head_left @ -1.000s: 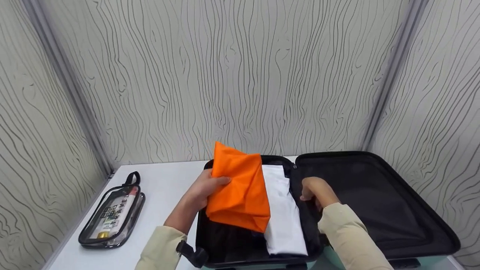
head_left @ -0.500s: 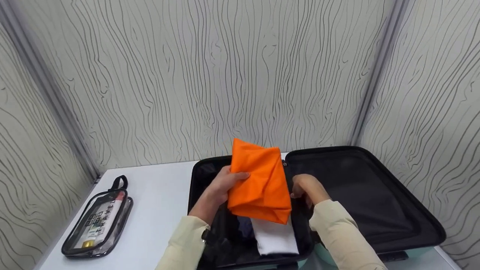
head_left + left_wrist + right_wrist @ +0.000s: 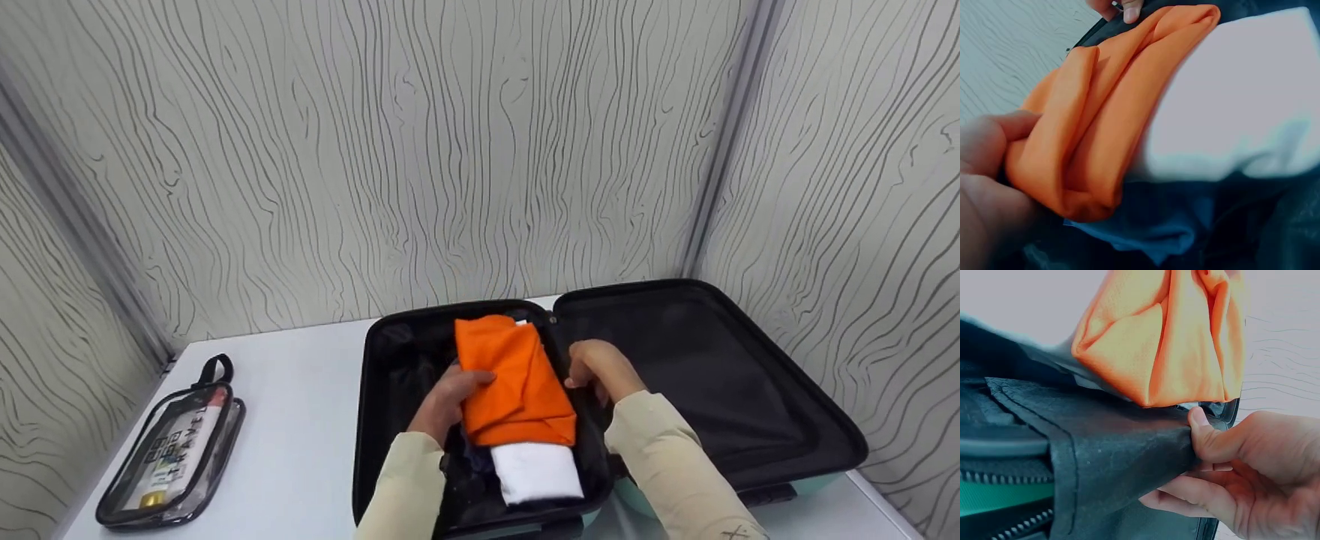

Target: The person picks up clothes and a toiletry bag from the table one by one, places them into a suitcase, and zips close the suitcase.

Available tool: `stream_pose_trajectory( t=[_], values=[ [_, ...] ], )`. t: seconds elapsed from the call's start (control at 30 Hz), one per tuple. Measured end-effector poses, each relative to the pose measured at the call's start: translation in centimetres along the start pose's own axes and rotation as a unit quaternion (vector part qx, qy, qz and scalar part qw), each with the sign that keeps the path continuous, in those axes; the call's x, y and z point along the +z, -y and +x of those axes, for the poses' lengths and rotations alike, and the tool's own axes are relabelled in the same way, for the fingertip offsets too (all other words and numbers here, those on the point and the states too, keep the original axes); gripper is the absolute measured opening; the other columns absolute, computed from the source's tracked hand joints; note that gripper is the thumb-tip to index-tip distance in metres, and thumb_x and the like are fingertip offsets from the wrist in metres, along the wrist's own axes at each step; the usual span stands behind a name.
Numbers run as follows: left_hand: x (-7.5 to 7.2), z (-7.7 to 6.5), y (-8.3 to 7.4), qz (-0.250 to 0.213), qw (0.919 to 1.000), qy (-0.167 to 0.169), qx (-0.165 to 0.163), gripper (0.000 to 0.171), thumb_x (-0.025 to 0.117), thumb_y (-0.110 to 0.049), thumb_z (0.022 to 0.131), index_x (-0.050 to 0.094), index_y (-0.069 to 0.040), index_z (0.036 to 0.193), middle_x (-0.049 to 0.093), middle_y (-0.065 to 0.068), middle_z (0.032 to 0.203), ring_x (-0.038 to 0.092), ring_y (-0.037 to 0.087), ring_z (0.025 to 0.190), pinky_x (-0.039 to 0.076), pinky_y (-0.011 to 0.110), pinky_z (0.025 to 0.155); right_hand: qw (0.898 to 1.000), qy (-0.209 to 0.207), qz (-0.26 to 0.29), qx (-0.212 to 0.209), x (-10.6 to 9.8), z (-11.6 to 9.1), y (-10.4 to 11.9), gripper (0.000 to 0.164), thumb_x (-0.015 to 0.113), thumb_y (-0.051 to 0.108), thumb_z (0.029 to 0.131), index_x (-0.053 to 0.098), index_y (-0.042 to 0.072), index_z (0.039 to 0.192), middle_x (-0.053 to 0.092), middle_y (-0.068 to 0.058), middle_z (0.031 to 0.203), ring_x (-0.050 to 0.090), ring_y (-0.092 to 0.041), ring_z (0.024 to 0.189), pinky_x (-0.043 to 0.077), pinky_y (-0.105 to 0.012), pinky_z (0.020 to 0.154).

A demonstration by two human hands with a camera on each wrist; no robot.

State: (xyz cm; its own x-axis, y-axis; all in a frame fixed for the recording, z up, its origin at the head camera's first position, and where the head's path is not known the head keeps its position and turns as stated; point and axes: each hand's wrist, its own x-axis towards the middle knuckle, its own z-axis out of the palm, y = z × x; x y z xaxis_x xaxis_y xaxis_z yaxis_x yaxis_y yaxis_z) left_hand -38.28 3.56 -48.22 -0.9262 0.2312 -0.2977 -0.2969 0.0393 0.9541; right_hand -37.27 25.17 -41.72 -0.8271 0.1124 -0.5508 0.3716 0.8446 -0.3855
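A folded orange cloth [image 3: 517, 382] lies over a folded white cloth [image 3: 536, 472] in the suitcase's left half [image 3: 390, 420]. My left hand [image 3: 454, 394] pinches its left edge, thumb on top; the left wrist view shows the layered folds of the orange fabric [image 3: 1112, 112] beside that thumb. Dark blue cloth [image 3: 1157, 219] shows beneath, partly covered. Along the hinge side, my right hand [image 3: 600, 367] pinches the black lining strip [image 3: 1123, 444] between the suitcase halves, thumb above and fingers below in the right wrist view.
The suitcase's other half [image 3: 697, 375] lies open on the right, with black lining and a mint green shell. A clear travel pouch [image 3: 176, 450] with toiletries lies on the white table [image 3: 292, 420] at left. A patterned wall [image 3: 420, 150] stands behind.
My left hand has carried the orange cloth rightward, then lowered it onto the white cloth. My right hand stays at the lining strip. The head view has shifted to the right.
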Motion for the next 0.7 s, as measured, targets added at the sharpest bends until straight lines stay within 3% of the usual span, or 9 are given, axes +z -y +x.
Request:
stream_pose_trajectory(
  t=[0.07,0.23,0.3,0.43,0.5,0.53,0.6,0.63,0.7],
  values=[
    [-0.1,-0.3,-0.2,0.022,0.9997,-0.003,-0.007,0.061,0.07,-0.016,0.08,0.039,-0.005,0.131,0.056,0.013,0.116,0.058,0.025,0.099,0.049,0.041,0.089,1.0,-0.004,-0.001,-0.006,0.0,-0.1,0.1,0.06,0.063,0.005,0.086,0.032,-0.003,0.138,0.034,-0.031,0.135,0.064,-0.04,0.083,0.055,-0.048,0.074],
    [0.3,-0.8,-0.3,0.028,0.9982,0.052,-0.011,0.055,0.07,-0.021,0.082,0.042,-0.003,0.126,0.058,0.012,0.115,0.061,0.023,0.099,0.051,0.039,0.088,0.999,-0.007,-0.026,-0.017,0.3,-0.1,0.0,0.045,0.062,0.004,0.086,0.042,-0.004,0.126,0.044,-0.028,0.124,0.064,-0.038,0.08,0.056,-0.046,0.073],
    [0.5,-0.9,-0.1,0.039,0.9975,0.058,-0.012,0.057,0.071,-0.021,0.082,0.042,-0.002,0.127,0.057,0.012,0.116,0.06,0.023,0.099,0.051,0.039,0.089,0.999,-0.007,-0.041,-0.028,0.5,0.0,0.0,0.039,0.06,0.003,0.086,0.044,-0.005,0.121,0.047,-0.027,0.117,0.064,-0.038,0.081,0.056,-0.045,0.073],
    [0.7,-1.2,-0.1,0.11,0.9938,0.014,-0.015,0.06,0.074,-0.017,0.079,0.042,0.002,0.126,0.052,0.013,0.115,0.056,0.024,0.098,0.048,0.04,0.091,0.999,-0.005,-0.03,-0.034,0.9,0.3,0.0,0.044,0.06,0.004,0.087,0.042,-0.006,0.126,0.046,-0.029,0.121,0.063,-0.04,0.084,0.056,-0.047,0.072],
    [0.8,-1.4,-0.5,0.148,0.9889,-0.007,-0.001,0.059,0.074,-0.015,0.077,0.044,0.006,0.123,0.052,0.016,0.116,0.054,0.026,0.099,0.046,0.04,0.093,0.999,-0.006,-0.026,-0.035,0.9,0.3,-0.1,0.047,0.06,0.005,0.088,0.04,-0.006,0.128,0.046,-0.03,0.121,0.064,-0.04,0.083,0.056,-0.048,0.071],
    [0.9,-1.5,-0.8,0.171,0.985,-0.018,0.01,0.062,0.075,-0.016,0.076,0.043,0.008,0.124,0.052,0.017,0.117,0.054,0.027,0.101,0.046,0.041,0.094,0.999,-0.008,-0.024,-0.033,0.8,0.3,-0.2,0.047,0.061,0.006,0.088,0.04,-0.006,0.128,0.046,-0.029,0.12,0.064,-0.04,0.083,0.056,-0.048,0.07],
    [1.1,-1.8,-1.5,0.235,0.9697,-0.055,0.04,0.071,0.074,-0.019,0.075,0.039,0.01,0.129,0.053,0.021,0.119,0.054,0.03,0.104,0.045,0.041,0.094,0.999,-0.012,-0.03,-0.037,0.7,0.2,-0.3,0.046,0.062,0.006,0.087,0.041,-0.008,0.126,0.049,-0.028,0.115,0.064,-0.039,0.082,0.056,-0.048,0.07],
    [1.2,-1.9,-1.8,0.271,0.9573,-0.079,0.062,0.075,0.074,-0.02,0.075,0.036,0.01,0.131,0.052,0.024,0.121,0.054,0.032,0.105,0.045,0.043,0.094,0.999,-0.013,-0.033,-0.039,0.6,0.2,-0.3,0.046,0.062,0.006,0.087,0.041,-0.008,0.126,0.049,-0.028,0.114,0.065,-0.038,0.082,0.056,-0.048,0.069],
    [1.5,-2.1,-2.3,0.342,0.9242,-0.126,0.113,0.08,0.073,-0.022,0.076,0.03,0.009,0.136,0.048,0.026,0.126,0.051,0.037,0.11,0.046,0.047,0.093,0.998,-0.016,-0.035,-0.04,0.5,0.2,-0.3,0.045,0.062,0.006,0.087,0.042,-0.008,0.125,0.05,-0.028,0.112,0.065,-0.038,0.081,0.056,-0.048,0.069]
  ],
)
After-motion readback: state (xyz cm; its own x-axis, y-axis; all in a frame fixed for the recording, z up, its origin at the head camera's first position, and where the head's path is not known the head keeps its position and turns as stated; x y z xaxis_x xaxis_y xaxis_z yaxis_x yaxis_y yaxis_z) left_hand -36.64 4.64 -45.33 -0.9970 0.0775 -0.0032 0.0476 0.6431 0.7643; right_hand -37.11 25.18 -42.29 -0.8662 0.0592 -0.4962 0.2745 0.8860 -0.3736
